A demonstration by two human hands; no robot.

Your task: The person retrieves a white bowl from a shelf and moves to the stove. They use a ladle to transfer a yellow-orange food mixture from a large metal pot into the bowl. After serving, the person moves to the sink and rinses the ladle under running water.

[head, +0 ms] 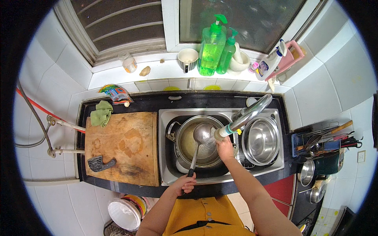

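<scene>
My left hand (pixel 186 184) is closed around the black handle of a metal ladle (pixel 203 133). The bowl of the ladle is over a large steel pot (pixel 179 141) that stands in the left sink basin (pixel 165 165). Cloudy liquid (pixel 189 147) fills part of the pot. My right hand (pixel 225 149) is at the nozzle of the faucet (pixel 251 113), beside the ladle's bowl. Its fingertips are partly hidden, so whether they grip the nozzle or only touch it is unclear. Water appears to run from the nozzle at the ladle's edge.
Left of the sink lies a wooden cutting board (pixel 133 165) with a cleaver (pixel 100 163) and green cloth (pixel 102 113). Steel bowls (pixel 261 141) sit in the right basin. Pump bottles (pixel 210 50) and a mug (pixel 188 59) line the sill. A utensil rack (pixel 319 144) stands at right.
</scene>
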